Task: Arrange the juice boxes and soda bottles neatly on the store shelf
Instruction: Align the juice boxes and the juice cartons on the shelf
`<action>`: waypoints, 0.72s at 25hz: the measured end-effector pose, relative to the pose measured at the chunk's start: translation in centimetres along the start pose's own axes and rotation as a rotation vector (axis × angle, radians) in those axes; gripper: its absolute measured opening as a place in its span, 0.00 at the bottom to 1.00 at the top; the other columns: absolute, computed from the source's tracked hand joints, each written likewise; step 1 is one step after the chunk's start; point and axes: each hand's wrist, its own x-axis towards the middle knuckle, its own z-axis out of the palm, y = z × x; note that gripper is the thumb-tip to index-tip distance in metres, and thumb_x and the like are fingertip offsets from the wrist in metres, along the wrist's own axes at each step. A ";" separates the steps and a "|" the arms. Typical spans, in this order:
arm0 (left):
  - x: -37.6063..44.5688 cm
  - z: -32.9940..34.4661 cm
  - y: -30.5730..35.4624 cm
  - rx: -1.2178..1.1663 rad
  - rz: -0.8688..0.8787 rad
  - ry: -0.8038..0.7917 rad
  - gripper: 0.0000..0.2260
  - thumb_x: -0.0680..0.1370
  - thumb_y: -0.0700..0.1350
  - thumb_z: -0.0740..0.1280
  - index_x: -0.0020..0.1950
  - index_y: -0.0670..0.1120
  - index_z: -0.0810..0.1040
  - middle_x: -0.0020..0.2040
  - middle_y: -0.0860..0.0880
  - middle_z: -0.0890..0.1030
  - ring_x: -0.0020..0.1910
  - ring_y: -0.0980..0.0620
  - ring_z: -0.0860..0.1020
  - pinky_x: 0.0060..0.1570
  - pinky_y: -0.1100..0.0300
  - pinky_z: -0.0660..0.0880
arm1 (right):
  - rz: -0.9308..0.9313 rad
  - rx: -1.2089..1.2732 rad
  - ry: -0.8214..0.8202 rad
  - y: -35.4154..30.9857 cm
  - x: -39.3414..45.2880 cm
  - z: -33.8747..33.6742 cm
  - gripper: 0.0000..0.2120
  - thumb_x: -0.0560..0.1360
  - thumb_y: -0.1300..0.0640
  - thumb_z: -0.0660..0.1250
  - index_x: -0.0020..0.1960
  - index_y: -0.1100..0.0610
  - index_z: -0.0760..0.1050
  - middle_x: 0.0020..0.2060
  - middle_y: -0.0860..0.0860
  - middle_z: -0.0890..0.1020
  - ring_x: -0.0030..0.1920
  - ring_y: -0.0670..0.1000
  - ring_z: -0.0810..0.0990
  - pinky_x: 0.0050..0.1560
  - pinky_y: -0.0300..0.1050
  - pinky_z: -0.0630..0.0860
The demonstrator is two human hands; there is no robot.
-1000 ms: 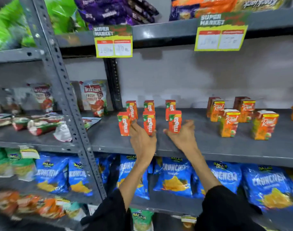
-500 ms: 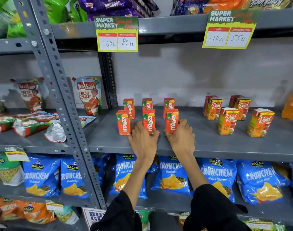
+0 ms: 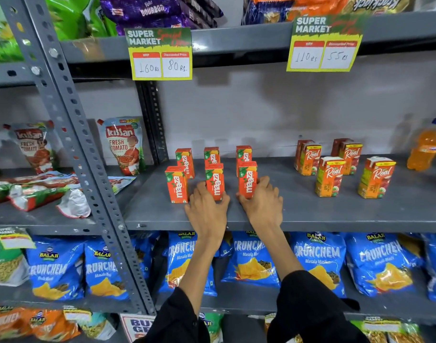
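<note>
Left hand: my left hand (image 3: 207, 211) rests on the grey shelf (image 3: 335, 214), fingers wrapped round the base of the middle front Maaza juice box (image 3: 214, 181) — thumb on one side, fingers on the other.
Right hand: my right hand (image 3: 262, 203) grips the right front Maaza juice box (image 3: 247, 179) low down, fingers curled behind it.
Maaza boxes: six small red-orange cartons stand upright in two rows of three; the left front box (image 3: 176, 183) stands free, just beside my left hand, and the back row (image 3: 212, 155) sits close behind the front one.
Real cartons: four taller Real apple juice cartons (image 3: 330, 175) stand upright to the right on the same shelf, well apart from my hands (two in front, two behind).
Soda: an orange soda bottle (image 3: 426, 147) stands at the far right edge of the shelf, partly blurred.
Neighbours: Kissan tomato pouches (image 3: 124, 144) fill the bay to the left — blue Crunchem chip bags (image 3: 318, 261) line the shelf below.
Tags: two yellow price tags (image 3: 161, 54) hang from the shelf above.
</note>
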 end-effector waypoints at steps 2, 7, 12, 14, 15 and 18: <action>0.1 0.1 0.0 0.000 0.011 -0.005 0.24 0.76 0.57 0.70 0.65 0.44 0.72 0.55 0.45 0.83 0.56 0.43 0.81 0.56 0.46 0.75 | 0.010 0.005 -0.028 -0.1 -0.1 -0.3 0.32 0.72 0.39 0.72 0.64 0.58 0.65 0.61 0.59 0.79 0.64 0.61 0.77 0.63 0.58 0.75; -2.1 -0.4 0.1 -0.305 0.012 0.066 0.31 0.75 0.59 0.72 0.71 0.45 0.67 0.66 0.46 0.75 0.62 0.44 0.77 0.59 0.44 0.77 | 0.004 0.400 0.015 2.5 -1.3 -2.5 0.31 0.72 0.42 0.72 0.66 0.55 0.64 0.62 0.56 0.76 0.63 0.57 0.76 0.61 0.58 0.76; -8.8 1.7 5.8 -0.499 0.237 0.182 0.10 0.78 0.47 0.71 0.57 0.47 0.77 0.52 0.50 0.79 0.47 0.46 0.79 0.50 0.46 0.77 | -0.009 0.595 0.294 10.8 -0.8 -7.5 0.12 0.77 0.55 0.69 0.58 0.54 0.72 0.50 0.52 0.79 0.46 0.52 0.79 0.51 0.56 0.79; -10.7 3.5 11.4 -0.530 0.217 0.062 0.10 0.77 0.48 0.72 0.57 0.51 0.76 0.50 0.53 0.80 0.46 0.48 0.80 0.48 0.46 0.78 | 0.047 0.577 0.448 15.1 0.8 -10.4 0.12 0.75 0.59 0.70 0.57 0.57 0.73 0.49 0.55 0.79 0.46 0.55 0.78 0.51 0.58 0.78; -11.3 4.4 14.2 -0.528 0.170 -0.011 0.13 0.76 0.49 0.73 0.59 0.52 0.75 0.51 0.54 0.80 0.47 0.49 0.81 0.48 0.46 0.79 | 0.080 0.525 0.483 17.3 1.8 -11.6 0.14 0.74 0.59 0.70 0.58 0.58 0.72 0.50 0.56 0.78 0.49 0.56 0.78 0.54 0.58 0.77; -12.1 7.4 20.4 -0.397 0.051 -0.176 0.28 0.72 0.55 0.76 0.67 0.50 0.69 0.59 0.50 0.80 0.60 0.46 0.80 0.56 0.45 0.77 | 0.211 0.208 0.353 22.5 4.3 -14.2 0.31 0.70 0.50 0.75 0.66 0.62 0.67 0.59 0.61 0.74 0.62 0.64 0.73 0.62 0.60 0.73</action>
